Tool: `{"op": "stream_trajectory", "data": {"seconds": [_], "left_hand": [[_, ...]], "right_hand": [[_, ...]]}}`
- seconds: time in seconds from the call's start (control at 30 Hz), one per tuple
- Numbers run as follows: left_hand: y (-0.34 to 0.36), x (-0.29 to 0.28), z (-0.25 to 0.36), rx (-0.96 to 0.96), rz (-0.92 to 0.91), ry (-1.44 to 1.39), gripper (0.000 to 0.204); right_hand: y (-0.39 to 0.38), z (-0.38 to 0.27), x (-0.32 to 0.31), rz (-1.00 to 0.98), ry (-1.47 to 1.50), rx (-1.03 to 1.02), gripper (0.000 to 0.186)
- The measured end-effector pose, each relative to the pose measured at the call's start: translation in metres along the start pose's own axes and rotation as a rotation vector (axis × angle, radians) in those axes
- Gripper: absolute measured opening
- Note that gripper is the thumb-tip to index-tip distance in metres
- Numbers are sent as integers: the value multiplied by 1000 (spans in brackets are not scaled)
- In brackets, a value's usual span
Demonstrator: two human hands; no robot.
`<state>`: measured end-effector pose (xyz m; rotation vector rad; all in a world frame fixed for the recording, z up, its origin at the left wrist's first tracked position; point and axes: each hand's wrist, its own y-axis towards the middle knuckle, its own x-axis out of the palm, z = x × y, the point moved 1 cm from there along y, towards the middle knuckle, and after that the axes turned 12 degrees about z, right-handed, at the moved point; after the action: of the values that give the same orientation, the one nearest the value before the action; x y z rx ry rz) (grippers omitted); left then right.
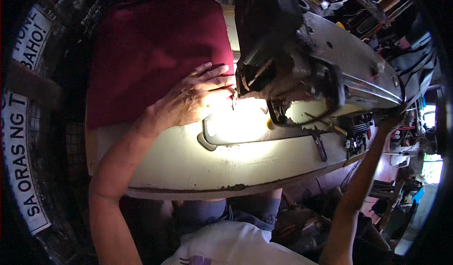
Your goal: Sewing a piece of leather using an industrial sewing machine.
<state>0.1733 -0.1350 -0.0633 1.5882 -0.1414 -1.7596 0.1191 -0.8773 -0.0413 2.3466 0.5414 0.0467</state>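
Note:
A large dark red cloth (151,52) lies over the left part of a sewing machine's table (155,159). My left hand (191,95) rests palm down on its right edge, fingers stretched out toward the presser foot (234,95). Strong light falls on the metal bed (236,126) beside the fingertips. The dark sewing machine (358,59) stands over the bed, its arm running off to the right. At the far right end of that arm is my right hand (397,117), in deep shadow; its fingers and whatever they touch cannot be made out.
A dark slim tool (320,148) lies on the table right of the bed. Small parts and tools (356,135) crowd the table's right end. Lettered white signs (28,170) hang at the left. Dark clothing or cloth (420,62) hangs behind the machine's right end.

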Motion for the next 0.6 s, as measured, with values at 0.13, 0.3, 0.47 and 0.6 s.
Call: {"op": "stream_trajectory", "data": {"seconds": [0.13,0.3,0.47,0.6], "left_hand": [[0,3,3,43,3,5,37],[-7,-3,12,-14,175,239,53],[-44,-34,13,-276,380,467,49],[-111,-88,24,-463,291,451,54]], "right_hand": [[-31,-48,17,139,145,151,46],[-175,-237,39,76,-467,-661,40],[-358,-313,112,-820,-134,-670,54],[-357,-333,88,-1048,-145,-725,58]]}}
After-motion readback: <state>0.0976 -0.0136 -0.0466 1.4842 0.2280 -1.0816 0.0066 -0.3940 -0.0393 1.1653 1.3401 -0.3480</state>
